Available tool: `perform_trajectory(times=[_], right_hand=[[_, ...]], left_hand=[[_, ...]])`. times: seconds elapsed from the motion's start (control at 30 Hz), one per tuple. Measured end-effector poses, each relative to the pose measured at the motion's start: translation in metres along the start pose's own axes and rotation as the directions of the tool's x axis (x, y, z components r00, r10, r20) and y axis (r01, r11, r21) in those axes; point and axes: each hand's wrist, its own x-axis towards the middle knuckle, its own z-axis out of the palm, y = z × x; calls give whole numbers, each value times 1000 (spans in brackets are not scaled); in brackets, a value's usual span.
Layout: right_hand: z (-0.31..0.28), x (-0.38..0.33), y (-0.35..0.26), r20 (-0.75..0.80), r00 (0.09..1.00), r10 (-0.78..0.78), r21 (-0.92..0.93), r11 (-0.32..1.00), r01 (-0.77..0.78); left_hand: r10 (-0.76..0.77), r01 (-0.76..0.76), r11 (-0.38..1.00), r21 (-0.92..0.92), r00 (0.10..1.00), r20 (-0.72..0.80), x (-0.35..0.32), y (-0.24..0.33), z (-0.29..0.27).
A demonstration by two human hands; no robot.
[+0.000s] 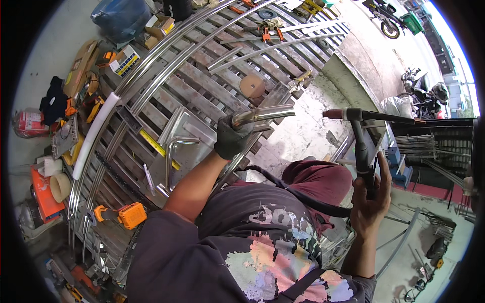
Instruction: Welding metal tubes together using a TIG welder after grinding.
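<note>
Your left hand (231, 137), in a dark work glove, is clenched around the near end of the polished stainless steel tube (263, 114), which juts to the right over the edge of the slatted steel counter (202, 76). Keep that grip firm and the wrist straight so the tube cannot roll. Your right hand (371, 199), bare, is closed around the grip of the black welding torch (359, 136); its reddish nozzle points left toward the tube's free end but stands apart from it. Judged from this pose, bring the nozzle in slowly, keep the black hose (298, 194) slack across your lap, and keep the bare hand away from the joint

Packages and labels, left to right:

- A red package with a pale label (29, 122) lies on the floor at the far left, beside a black cloth (53, 101)
- A flat brown cardboard box (81, 68) leans at the counter's left edge
- A small white box with yellow and blue panels (125, 60) sits just above it
- An open brown carton (160, 25) rests beside a blue plastic sack (121, 17) at the top
- A yellow measuring tape strip (157, 148) lies on the slats near your left forearm
- An orange power tool (126, 214) lies at the counter's near edge
- A round tan disc (251, 86) sits on the slats beyond the tube
</note>
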Motion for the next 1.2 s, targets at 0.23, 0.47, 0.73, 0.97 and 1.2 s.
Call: perform_trajectory(times=[0.23,0.47,0.73,0.97,1.2], right_hand=[[3,18,-41,151,953,-263,-292,909,297],[18,27,-62,264,908,-326,-309,863,400],[23,26,-67,285,910,-300,-243,896,371],[31,30,-68,285,901,-329,-199,899,391],[33,32,-68,298,902,-313,-179,909,375]], left_hand=[[262,-334,882,331,933,245,2,-6,-6],[139,-171,961,217,978,157,10,-5,2],[58,-72,991,113,991,123,11,9,5],[199,-228,946,232,970,141,12,15,3],[122,-158,958,238,980,160,12,23,0]])
